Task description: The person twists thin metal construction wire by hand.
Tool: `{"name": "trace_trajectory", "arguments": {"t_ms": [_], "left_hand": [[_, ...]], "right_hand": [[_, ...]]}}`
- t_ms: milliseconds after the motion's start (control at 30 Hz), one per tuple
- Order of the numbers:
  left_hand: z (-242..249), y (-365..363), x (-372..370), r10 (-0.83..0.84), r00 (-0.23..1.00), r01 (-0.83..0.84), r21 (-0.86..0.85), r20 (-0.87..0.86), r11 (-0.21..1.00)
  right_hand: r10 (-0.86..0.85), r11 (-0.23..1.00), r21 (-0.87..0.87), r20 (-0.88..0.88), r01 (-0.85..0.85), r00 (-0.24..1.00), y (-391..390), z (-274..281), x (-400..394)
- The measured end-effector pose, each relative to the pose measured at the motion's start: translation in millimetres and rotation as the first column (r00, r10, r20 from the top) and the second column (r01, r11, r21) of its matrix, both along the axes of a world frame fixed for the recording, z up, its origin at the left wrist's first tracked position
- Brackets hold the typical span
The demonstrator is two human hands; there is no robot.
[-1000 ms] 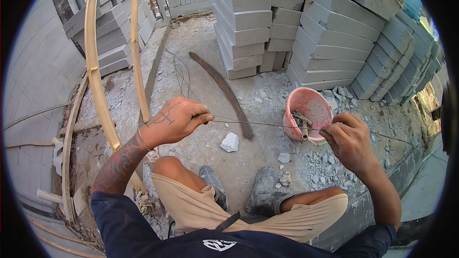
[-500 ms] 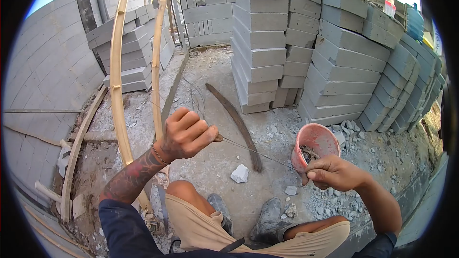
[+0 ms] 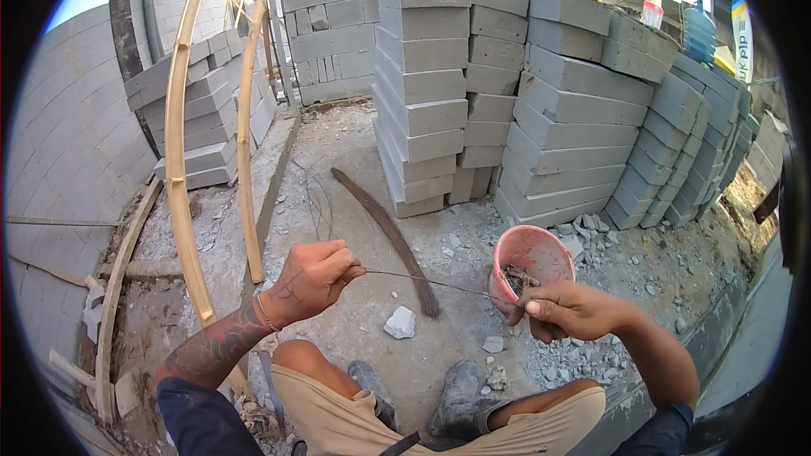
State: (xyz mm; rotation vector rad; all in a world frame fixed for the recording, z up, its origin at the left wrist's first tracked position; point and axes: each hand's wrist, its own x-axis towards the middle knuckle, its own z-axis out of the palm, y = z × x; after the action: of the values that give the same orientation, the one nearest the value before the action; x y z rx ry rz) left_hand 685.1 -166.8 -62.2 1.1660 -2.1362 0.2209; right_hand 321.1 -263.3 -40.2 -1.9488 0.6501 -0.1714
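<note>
A thin metal wire (image 3: pixel 439 284) runs almost straight between my two hands. My left hand (image 3: pixel 314 280), with a bracelet at the wrist, is closed on the wire's left end. At the other end my right hand (image 3: pixel 568 312) pinches the wire between thumb and fingers, just in front of a pinkish plastic bucket (image 3: pixel 553 252). Small dark scraps (image 3: pixel 517 279) lie inside the bucket, partly hidden by the right hand. On the ground beyond my hands lies a long, dark, curved bundle (image 3: pixel 384 232), perhaps of wire. Loose thin wires (image 3: pixel 317 203) lie to its left.
Tall stacks of grey blocks (image 3: pixel 422 89) stand ahead and to the right. Two upright bamboo strips (image 3: pixel 176 177) rise on the left, near a block wall (image 3: pixel 72 110). A broken chunk (image 3: pixel 400 323) and rubble (image 3: pixel 583 363) lie around my boots (image 3: pixel 456 393).
My left hand has come lower and turned, still gripping the wire. The right hand stays by the bucket, holding its end. The whole view has shifted slightly to the right.
</note>
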Motion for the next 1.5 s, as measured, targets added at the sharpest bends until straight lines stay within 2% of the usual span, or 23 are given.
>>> {"name": "trace_trajectory", "arguments": {"t_ms": [33, 100, 200, 233, 267, 300, 333, 400, 433, 467, 600, 633, 667, 733, 833, 967, 1100, 1133, 1167, 1233, 1333, 1367, 1500], "left_hand": [[7, 0, 3, -0.014, 1.000, 0.014, -0.003, 0.000, 1.000], [16, 2, 11, 0.058, 0.971, 0.022, -0.330, 0.232, 0.944], [25, 4, 9, -0.002, 0.960, 0.112, -0.379, 0.280, 0.918], [26, 3, 7, -0.029, 0.954, 0.143, -0.366, 0.299, 0.919], [20, 3, 7, -0.051, 0.958, 0.131, -0.274, 0.281, 0.953], [17, 8, 3, -0.055, 0.966, 0.096, -0.155, 0.254, 0.983], [11, 12, -1, -0.061, 0.986, 0.070, -0.052, 0.154, 0.996], [11, 14, -7, -0.070, 0.996, 0.067, 0.056, 0.049, 0.996], [17, 17, -7, -0.039, 0.988, 0.104, 0.463, -0.149, 0.880], [19, 20, -8, 0.077, 0.948, 0.203, 0.773, -0.309, 0.601], [10, 20, -25, 0.151, 0.936, 0.198, 0.831, -0.317, 0.521], [-2, 17, -26, 0.061, 0.990, 0.022, 0.557, -0.130, 0.831], [-7, 15, -28, 0.063, 0.994, -0.075, 0.147, 0.088, 0.986], [-2, 15, -25, 0.098, 0.959, -0.081, -0.074, 0.266, 0.994], [-4, 10, -11, 0.142, 0.885, 0.025, -0.351, 0.443, 0.936], [-9, 14, -3, 0.034, 0.850, 0.188, -0.363, 0.525, 0.913], [-33, 14, -7, -0.019, 0.881, 0.139, -0.219, 0.473, 0.966], [-52, 20, -3, 0.028, 0.986, -0.037, 0.054, 0.163, 0.998], [-66, 22, 0, 0.173, 0.978, -0.118, 0.366, -0.120, 0.923], [-59, 35, 4, 0.338, 0.885, 0.094, 0.832, -0.322, 0.547], [-65, 52, 15, 0.539, 0.653, 0.548, 0.823, -0.532, 0.149], [-74, 60, 18, 0.660, 0.496, 0.691, 0.717, -0.564, 0.093], [-69, 73, 0, 0.656, 0.477, 0.720, 0.688, -0.585, 0.090]], "right_hand": [[0.106, 0.917, 0.382, 0.037, -0.112, 0.994, -3, 2, -4], [0.033, 0.889, 0.451, 0.104, -0.077, 0.994, 1, 6, -6], [-0.018, 0.986, -0.167, 0.025, 0.022, 1.000, 15, 19, 0], [-0.029, 0.984, -0.172, 0.028, 0.034, 0.999, 14, 20, -4], [0.032, 0.698, -0.714, 0.108, 0.055, 0.994, 12, 20, -8], [0.120, 0.149, -0.983, 0.128, 0.110, 0.984, 11, 21, -12], [0.124, -0.129, -0.987, 0.082, 0.098, 0.989, 15, 30, -16], [0.152, -0.337, -0.927, 0.118, 0.163, 0.981, 15, 22, -22], [0.203, -0.522, -0.822, 0.140, 0.228, 0.969, 13, 15, -24], [0.193, -0.504, -0.837, 0.128, 0.210, 0.973, 9, 6, -27], [0.021, -0.266, -0.960, 0.083, 0.086, 0.996, 1, -33, -29], [0.022, -0.268, -0.960, 0.077, 0.080, 0.997, 1, -37, -26], [-0.141, 0.184, -0.983, -0.024, 0.002, 0.990, 3, -42, -21], [-0.090, 0.877, -0.481, -0.193, -0.014, 0.977, 5, -33, -16], [0.104, 0.994, -0.004, -0.074, -0.105, 0.992, -11, -24, -23], [0.292, 0.957, 0.088, -0.295, -0.278, 0.910, -19, -24, -18], [-0.110, 0.583, -0.811, -0.136, -0.047, 0.985, -17, -69, -13], [-0.077, 0.338, -0.941, -0.022, 0.005, 0.997, -24, -71, -17], [-0.123, 0.340, -0.940, -0.018, 0.025, 0.992, -30, -72, -20], [0.080, -0.043, -0.993, 0.105, 0.108, 0.991, -39, -72, -26], [0.247, -0.183, -0.966, 0.136, 0.184, 0.960, -51, -81, -29], [0.246, -0.188, -0.965, 0.132, 0.180, 0.960, -50, -79, -29], [0.249, -0.267, -0.940, 0.147, 0.214, 0.957, -45, -69, -35]]}}
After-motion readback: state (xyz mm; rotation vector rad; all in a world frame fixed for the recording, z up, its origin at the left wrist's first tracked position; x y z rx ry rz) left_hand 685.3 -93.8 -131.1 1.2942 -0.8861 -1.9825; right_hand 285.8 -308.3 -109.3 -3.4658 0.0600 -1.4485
